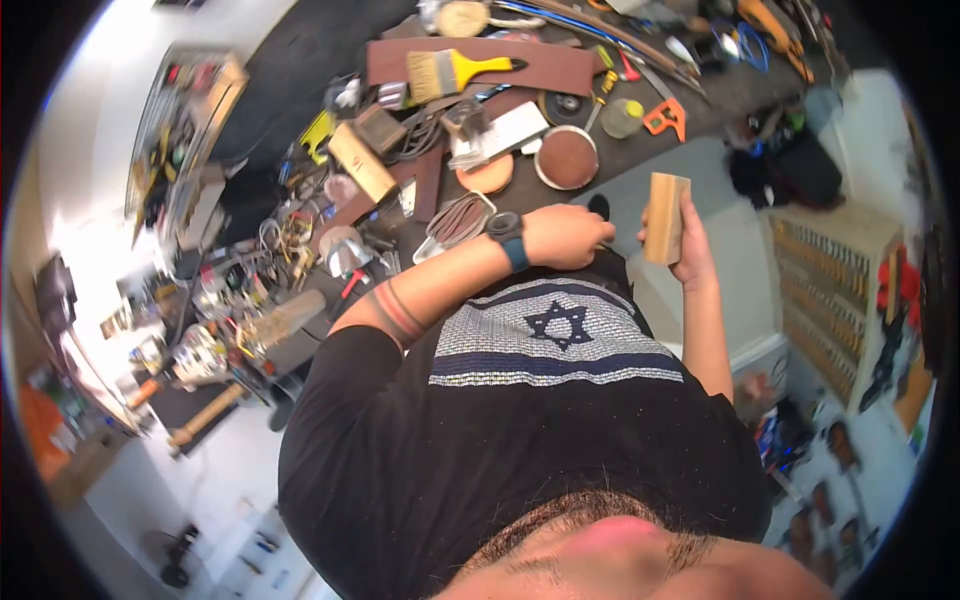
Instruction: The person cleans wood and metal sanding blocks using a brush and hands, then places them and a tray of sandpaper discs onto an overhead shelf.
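Wooden block [660, 220] is what I have in my right hand [692, 245]: in the head view my fingers are clamped on it, wrapped behind it, with a fingertip showing at its left edge. It stands out in front of my right side, past the edge of the workbench [735, 100] and well apart from everything lying there. Its long side runs up and down the view, and its pale broad face is turned mostly my way.

My left hand [565, 238] is bent across in front of my waist, near the top of the print on my black shirt [520, 430]. Its fingers are curled in, and I cannot tell whether anything is between them. A dark watch [506, 228] sits on that wrist.

Near my left hand on the bench is a tray [428, 250] of brown strips [458, 218]. Farther off, a round tin [566, 158] shows a brown top, with an orange disc [486, 177] to its left. A yellow-handled brush [440, 75] lies across a reddish-brown strip [560, 70]. A small jar [622, 120] stands beside an orange saw handle [667, 118]. To the left, another wooden piece [362, 165], with dark marking, lies tilted among the clutter. Beyond my right arm is a cabinet [825, 290] with rows of small compartments.
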